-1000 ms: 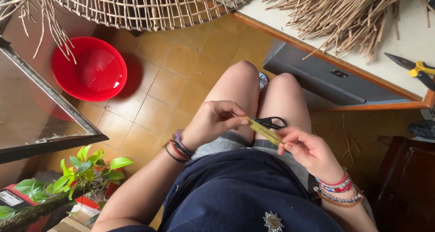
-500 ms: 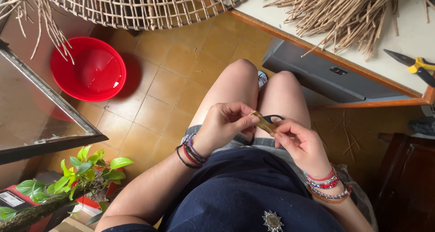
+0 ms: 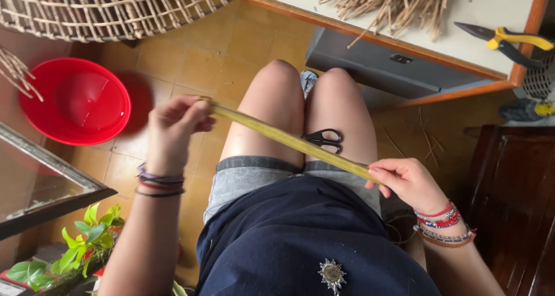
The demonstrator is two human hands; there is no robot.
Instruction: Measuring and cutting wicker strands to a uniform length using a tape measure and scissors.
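A yellow measuring tape (image 3: pixel 289 139) is stretched taut across my lap. My left hand (image 3: pixel 172 127) pinches its upper end out over the floor to the left of my knee. The other end is gripped by my right hand (image 3: pixel 408 182) beside my right thigh. Black-handled scissors (image 3: pixel 324 137) lie on my right thigh, just behind the tape. I sit in denim shorts and a dark blue top with a metal brooch (image 3: pixel 332 272).
A red plastic basin (image 3: pixel 75 102) sits on the tiled floor at left. A woven basket (image 3: pixel 104 7) is at the top left. The table (image 3: pixel 497 18) carries straw strips (image 3: pixel 393 1) and yellow-handled pliers (image 3: pixel 509 40). A glass-topped stand (image 3: pixel 40 186) and a green plant (image 3: pixel 69 255) are at lower left.
My hands have moved apart, the left going up and left, the right down and right. The tape, short between my fingers before, is now drawn out long across my thighs.
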